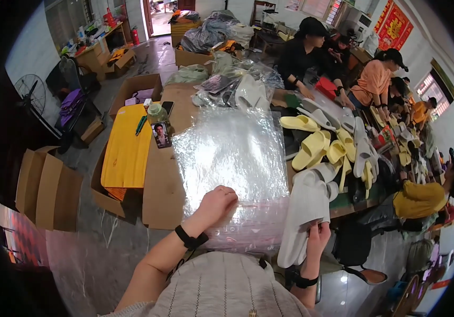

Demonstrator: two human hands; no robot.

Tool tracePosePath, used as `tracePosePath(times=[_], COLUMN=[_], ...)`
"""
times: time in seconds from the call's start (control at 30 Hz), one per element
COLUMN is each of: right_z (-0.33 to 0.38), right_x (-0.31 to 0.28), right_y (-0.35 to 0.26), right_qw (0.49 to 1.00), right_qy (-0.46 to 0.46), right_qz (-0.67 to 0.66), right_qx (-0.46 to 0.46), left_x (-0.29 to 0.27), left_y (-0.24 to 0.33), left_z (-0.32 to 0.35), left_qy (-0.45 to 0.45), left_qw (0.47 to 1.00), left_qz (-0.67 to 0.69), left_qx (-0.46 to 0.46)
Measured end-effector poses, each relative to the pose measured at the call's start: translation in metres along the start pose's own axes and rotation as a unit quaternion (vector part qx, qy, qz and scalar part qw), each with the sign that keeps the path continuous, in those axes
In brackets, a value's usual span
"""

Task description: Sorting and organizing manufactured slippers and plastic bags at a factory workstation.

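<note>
Where the right hand [319,235] pinches a pale grey slide sandal [302,214] between thumb and fingertips, the footwear stands tilted just right of a stack of clear plastic bags [232,153]; whether a second slide is nested with it, I cannot tell. It looks like moulded foam, so probably light, springy and hard to damage, with the sole edge or thick strap offering a sure hold. The bags seem thin, limp and slippery, best lifted singly by a corner or open edge. The left hand [219,203] rests on them with fingers curled together; whether they grip any film is unclear. Yellow slides [311,149] crowd the right side, and the person's shirt [216,285] nearly meets the near edge. More room lies across the bags and leftward over the bare cardboard [163,185], up to the yellow stack [126,148].
</note>
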State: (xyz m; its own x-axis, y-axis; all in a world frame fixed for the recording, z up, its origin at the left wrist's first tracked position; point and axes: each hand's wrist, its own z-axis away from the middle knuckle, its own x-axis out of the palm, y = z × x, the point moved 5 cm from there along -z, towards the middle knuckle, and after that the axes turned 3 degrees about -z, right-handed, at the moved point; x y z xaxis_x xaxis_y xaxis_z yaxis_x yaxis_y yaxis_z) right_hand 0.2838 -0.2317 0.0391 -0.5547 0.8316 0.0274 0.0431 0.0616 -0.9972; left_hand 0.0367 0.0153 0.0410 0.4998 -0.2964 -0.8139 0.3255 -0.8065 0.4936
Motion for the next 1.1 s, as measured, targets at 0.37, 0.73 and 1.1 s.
tracePosePath(times=[0.37, 0.73, 1.1], right_z=[0.033, 0.033, 0.03], right_x=[0.058, 0.066, 0.076], right_y=[-0.063, -0.064, -0.035], right_qw=[0.926, 0.926, 0.897], right_qy=[-0.203, -0.209, -0.242], right_qz=[0.279, 0.281, 0.342], right_qx=[-0.156, -0.139, -0.138], left_x=[-0.009, -0.003, -0.008], left_y=[-0.009, -0.006, -0.008], left_z=[-0.032, -0.031, -0.034], left_qy=[0.047, 0.008, -0.039], left_qw=[0.978, 0.978, 0.957], left_qz=[0.154, 0.153, 0.252], left_qx=[-0.134, -0.143, -0.141])
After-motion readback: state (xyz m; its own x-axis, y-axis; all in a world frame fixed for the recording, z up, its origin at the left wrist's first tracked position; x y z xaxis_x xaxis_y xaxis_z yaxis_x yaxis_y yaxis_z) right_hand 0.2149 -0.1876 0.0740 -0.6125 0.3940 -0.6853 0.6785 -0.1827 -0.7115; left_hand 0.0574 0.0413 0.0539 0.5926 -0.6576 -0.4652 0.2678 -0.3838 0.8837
